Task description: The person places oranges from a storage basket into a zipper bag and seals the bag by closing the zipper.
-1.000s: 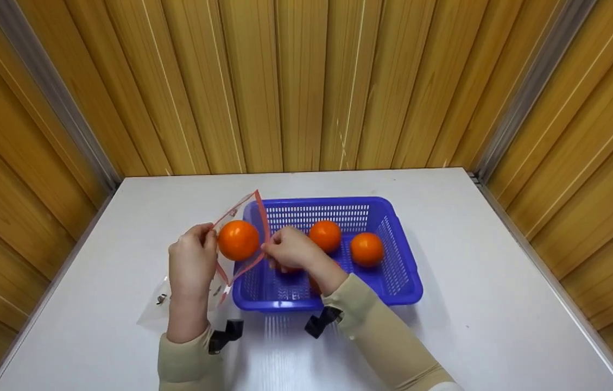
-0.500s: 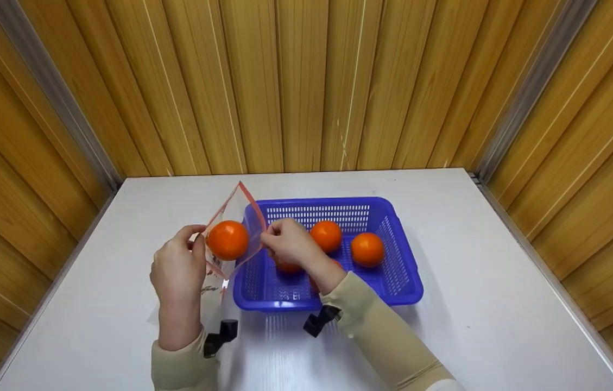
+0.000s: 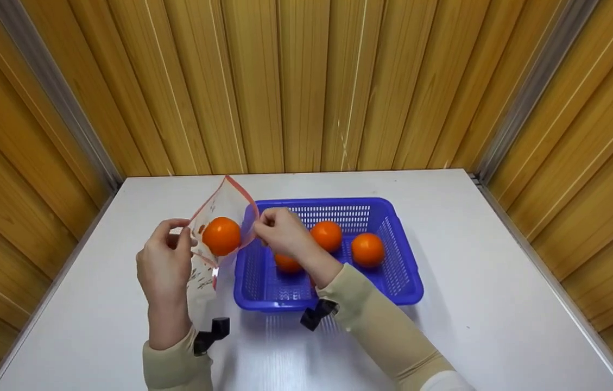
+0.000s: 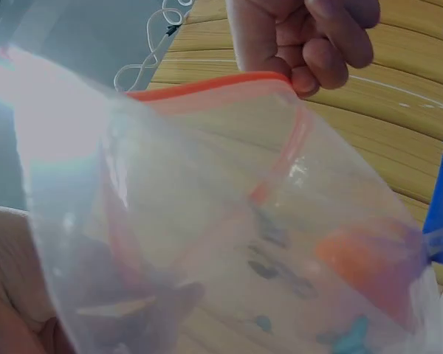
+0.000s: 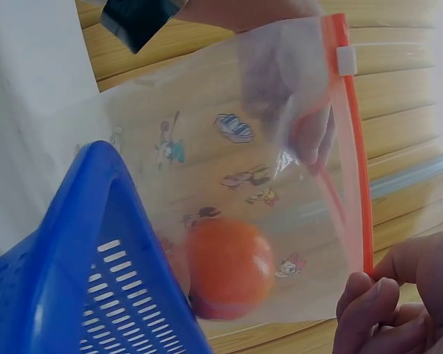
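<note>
A clear slider zip bag with a red zip edge and small cartoon prints hangs with its mouth spread. Inside it lies an orange, which shows through the plastic in the right wrist view, low in the bag and close to the basket's wall. My left hand pinches the left side of the bag's mouth. On the opposite side, my right hand holds the red rim between thumb and fingers, above the basket's left part. A white slider sits at one end of the zip.
A blue plastic basket with slotted walls stands beside the bag on the white table. In it are several oranges, among them one orange at the right; my right forearm partly hides others. Wood-patterned walls enclose the table's back and sides.
Both hands and the bag have shifted left and slightly away, the left hand farther. The bag's mouth is spread wider, and the orange has moved left with it. The basket stays put.
</note>
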A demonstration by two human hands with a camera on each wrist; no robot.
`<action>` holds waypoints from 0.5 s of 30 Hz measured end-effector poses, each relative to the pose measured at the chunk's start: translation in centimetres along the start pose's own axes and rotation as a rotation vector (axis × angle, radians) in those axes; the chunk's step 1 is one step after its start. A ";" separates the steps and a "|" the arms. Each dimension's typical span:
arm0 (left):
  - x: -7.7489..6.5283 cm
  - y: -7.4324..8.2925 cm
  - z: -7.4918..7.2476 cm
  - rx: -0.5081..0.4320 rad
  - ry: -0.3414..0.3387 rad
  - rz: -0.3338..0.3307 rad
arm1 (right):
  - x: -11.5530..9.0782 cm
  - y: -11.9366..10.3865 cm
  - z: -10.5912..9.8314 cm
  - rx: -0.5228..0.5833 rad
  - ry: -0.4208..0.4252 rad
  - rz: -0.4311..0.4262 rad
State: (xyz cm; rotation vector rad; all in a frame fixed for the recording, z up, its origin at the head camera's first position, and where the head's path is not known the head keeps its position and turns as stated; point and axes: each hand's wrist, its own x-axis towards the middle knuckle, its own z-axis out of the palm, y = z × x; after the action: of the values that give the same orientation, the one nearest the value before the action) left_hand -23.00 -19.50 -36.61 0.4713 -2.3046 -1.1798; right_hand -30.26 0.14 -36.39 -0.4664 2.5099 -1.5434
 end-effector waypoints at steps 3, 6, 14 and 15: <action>0.0 -0.1 -0.1 -0.047 0.081 0.027 | 0.0 -0.9 -0.1 -0.008 0.006 -0.039; 0.0 -0.3 -0.1 -0.167 0.161 0.088 | 0.0 -1.9 -0.2 0.007 0.026 -0.081; -0.1 -0.4 -0.6 -0.217 0.156 0.089 | 0.0 -2.4 -0.1 0.036 0.053 -0.144; -0.1 -0.3 -0.8 -0.193 0.109 0.041 | 0.0 -2.2 0.0 0.029 0.045 -0.129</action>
State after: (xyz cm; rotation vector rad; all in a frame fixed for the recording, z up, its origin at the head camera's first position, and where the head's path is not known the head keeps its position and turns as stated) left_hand -22.42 -20.14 -36.47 0.4045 -2.0744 -1.3080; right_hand -29.83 -0.78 -34.40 -0.6073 2.5322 -1.6505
